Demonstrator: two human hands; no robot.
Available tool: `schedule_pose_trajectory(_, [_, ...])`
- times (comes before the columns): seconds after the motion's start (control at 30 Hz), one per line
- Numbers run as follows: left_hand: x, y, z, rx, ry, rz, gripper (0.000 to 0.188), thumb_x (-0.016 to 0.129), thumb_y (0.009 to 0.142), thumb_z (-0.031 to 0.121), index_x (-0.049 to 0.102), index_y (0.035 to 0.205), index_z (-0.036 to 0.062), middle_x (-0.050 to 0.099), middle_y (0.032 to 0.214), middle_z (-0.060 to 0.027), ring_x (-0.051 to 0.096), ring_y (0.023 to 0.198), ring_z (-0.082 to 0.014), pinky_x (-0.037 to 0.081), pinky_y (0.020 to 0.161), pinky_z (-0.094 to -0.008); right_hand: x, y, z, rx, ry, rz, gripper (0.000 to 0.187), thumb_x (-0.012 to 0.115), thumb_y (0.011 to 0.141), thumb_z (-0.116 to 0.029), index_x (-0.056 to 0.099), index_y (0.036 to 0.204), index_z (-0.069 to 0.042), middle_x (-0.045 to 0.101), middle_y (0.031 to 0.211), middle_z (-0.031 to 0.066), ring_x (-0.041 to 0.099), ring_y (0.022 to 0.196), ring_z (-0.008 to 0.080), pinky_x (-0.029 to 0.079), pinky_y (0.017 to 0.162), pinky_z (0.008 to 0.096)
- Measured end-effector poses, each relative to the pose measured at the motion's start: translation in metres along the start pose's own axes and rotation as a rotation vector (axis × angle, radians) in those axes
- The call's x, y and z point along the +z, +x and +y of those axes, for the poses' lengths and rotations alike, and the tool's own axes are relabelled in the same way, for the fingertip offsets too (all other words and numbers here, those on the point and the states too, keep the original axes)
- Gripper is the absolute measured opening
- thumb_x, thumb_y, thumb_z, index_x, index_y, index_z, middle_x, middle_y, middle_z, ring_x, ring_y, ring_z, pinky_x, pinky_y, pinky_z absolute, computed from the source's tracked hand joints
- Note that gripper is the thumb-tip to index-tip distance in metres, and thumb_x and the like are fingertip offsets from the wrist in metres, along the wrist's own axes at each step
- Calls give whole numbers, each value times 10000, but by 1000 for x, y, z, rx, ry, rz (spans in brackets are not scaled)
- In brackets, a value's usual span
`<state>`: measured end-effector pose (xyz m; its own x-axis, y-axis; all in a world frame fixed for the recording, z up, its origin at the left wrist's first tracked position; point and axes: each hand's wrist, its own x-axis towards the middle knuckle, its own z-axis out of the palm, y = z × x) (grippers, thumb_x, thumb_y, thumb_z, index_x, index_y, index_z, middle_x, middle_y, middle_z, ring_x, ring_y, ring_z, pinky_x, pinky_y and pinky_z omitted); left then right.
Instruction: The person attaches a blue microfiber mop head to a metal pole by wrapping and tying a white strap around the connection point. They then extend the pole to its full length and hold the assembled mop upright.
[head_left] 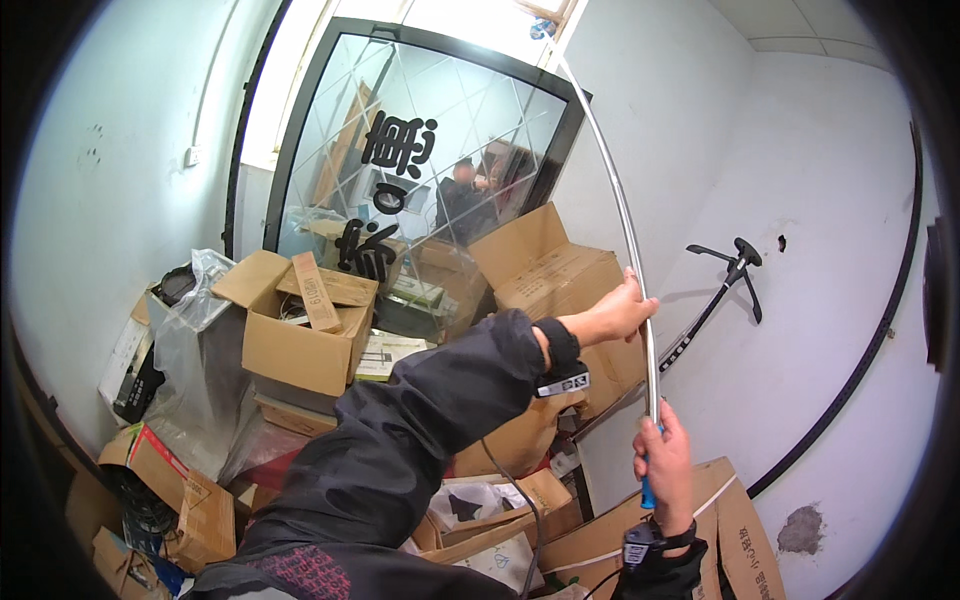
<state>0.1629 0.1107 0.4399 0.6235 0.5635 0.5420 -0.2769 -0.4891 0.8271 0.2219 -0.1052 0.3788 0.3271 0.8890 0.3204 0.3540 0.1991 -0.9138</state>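
Note:
A long silver metal pole (618,185) runs from in front of me up toward the window, looking bent through the lens. My right hand (665,455) is closed around its lower part, where a blue grip (648,490) shows below the fingers. Higher up, my left hand (622,308) has its fingers closed on the same pole, with that arm stretched across from the lower left. At the far end, a small blue and white thing (542,28) sits by the window frame; its kind is too small to make out. Both wrists wear dark bands with small devices.
A dark-framed mirror panel (430,120) with black lettering leans below the window. Opened cardboard boxes (300,345) crowd the left and centre. Another large carton (735,530) lies at lower right. A black and silver pump-like tool (715,290) leans against the right wall.

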Motion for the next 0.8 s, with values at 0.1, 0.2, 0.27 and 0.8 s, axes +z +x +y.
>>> schedule_pose_trajectory(0.1, [-11, -15, -10, 72, -173, -70, 427, 535, 892, 193, 285, 1153, -33, 407, 672, -17, 451, 446, -106, 396, 398, -250, 19, -8, 7, -172, -450, 154, 452, 555, 888, -170, 441, 1274, 35, 573, 685, 101, 535, 511, 177, 414, 483, 308])
schedule_pose_trajectory(0.2, [-8, -26, -16, 111, -296, -136, 289, 508, 901, 170, 310, 1053, 24, 431, 656, -16, 455, 436, -98, 387, 403, -217, 23, -22, 11, -147, -662, 219, 451, 562, 866, -141, 447, 1265, 36, 570, 709, 194, 565, 563, 310, 437, 539, 376])
schedule_pose_trajectory(0.27, [-1, -34, -22, 100, -404, -184, 249, 492, 907, 165, 309, 1021, 40, 476, 649, -21, 467, 436, -99, 386, 407, -212, 25, -32, 15, -219, -762, 243, 470, 564, 854, -127, 438, 1284, 14, 567, 745, 249, 563, 624, 401, 438, 553, 424])
schedule_pose_trajectory(0.8, [7, -31, -11, 112, -398, -65, 354, 554, 915, 368, 364, 920, 69, 425, 623, 20, 411, 434, -53, 356, 401, -195, 1, -38, -18, 207, 154, -63, 492, 458, 950, -169, 287, 1386, -20, 429, 639, 12, 389, 456, 67, 337, 400, 190])
